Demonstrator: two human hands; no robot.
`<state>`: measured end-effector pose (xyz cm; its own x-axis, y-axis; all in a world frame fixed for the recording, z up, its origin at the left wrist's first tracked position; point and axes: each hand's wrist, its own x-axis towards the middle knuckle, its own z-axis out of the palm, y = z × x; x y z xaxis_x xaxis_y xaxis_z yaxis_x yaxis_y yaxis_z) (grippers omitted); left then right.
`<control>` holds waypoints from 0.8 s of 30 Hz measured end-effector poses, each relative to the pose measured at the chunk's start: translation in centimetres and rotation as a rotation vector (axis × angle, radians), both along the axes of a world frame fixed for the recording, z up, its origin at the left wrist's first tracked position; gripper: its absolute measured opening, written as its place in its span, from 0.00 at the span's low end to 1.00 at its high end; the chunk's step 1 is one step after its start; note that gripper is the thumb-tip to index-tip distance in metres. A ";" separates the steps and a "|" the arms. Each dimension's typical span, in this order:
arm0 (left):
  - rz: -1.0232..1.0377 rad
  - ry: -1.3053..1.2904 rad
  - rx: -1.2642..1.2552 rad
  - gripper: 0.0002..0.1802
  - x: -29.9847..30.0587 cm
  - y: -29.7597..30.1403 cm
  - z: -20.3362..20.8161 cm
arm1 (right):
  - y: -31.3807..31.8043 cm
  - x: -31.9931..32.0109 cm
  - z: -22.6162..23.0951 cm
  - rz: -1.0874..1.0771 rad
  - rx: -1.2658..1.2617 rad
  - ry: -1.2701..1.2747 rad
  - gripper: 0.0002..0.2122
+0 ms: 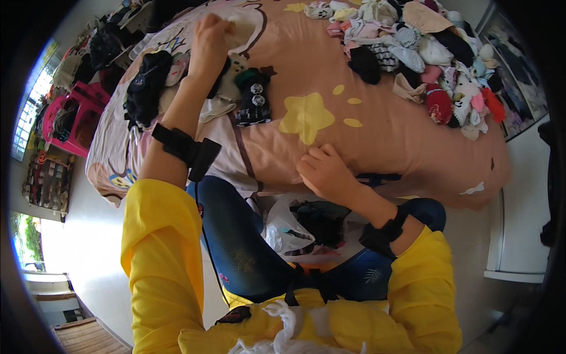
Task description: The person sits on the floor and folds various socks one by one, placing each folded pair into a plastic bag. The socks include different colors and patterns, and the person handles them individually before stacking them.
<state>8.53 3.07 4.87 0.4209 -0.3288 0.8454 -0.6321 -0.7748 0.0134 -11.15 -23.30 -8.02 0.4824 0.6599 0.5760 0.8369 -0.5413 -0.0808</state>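
Note:
My left hand [211,44] reaches far over the bed, its fingers closed beside a pale, whitish patch [240,30]; whether it is a sock or part of the sheet's print I cannot tell. Below that hand lie sorted-looking groups of socks: a dark bunch [148,88], some pale ones [229,88] and a black pair with white round motifs [254,100]. My right hand [327,171] rests on the sheet at the bed's near edge, below a printed yellow star. Its fingers are curled in, and nothing shows in them.
A large heap of mixed socks [407,53] covers the bed's far right. Between my knees stands a white plastic bag [286,227] beside dark cloth items [321,221]. A pink plastic stool [79,121] is at the left, a white cabinet [519,206] at the right.

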 end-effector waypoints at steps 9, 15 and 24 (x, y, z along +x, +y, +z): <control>0.482 0.348 0.498 0.20 -0.4 -2.8 -4.8 | -0.5 -0.1 0.0 0.026 -0.079 0.039 0.07; 0.427 0.293 0.551 0.27 -4.2 -5.7 -3.8 | -0.9 0.3 0.9 0.058 -0.086 0.117 0.07; -0.603 0.822 -0.361 0.22 -16.0 -15.1 -5.3 | -7.6 4.3 5.5 -0.409 0.576 0.509 0.06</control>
<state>-7.43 -12.01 -0.39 0.7559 -0.4597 0.4662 -0.6009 -0.2045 0.7727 -6.83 -30.86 -2.54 0.9075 0.0505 0.4170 0.3734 -0.5516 -0.7458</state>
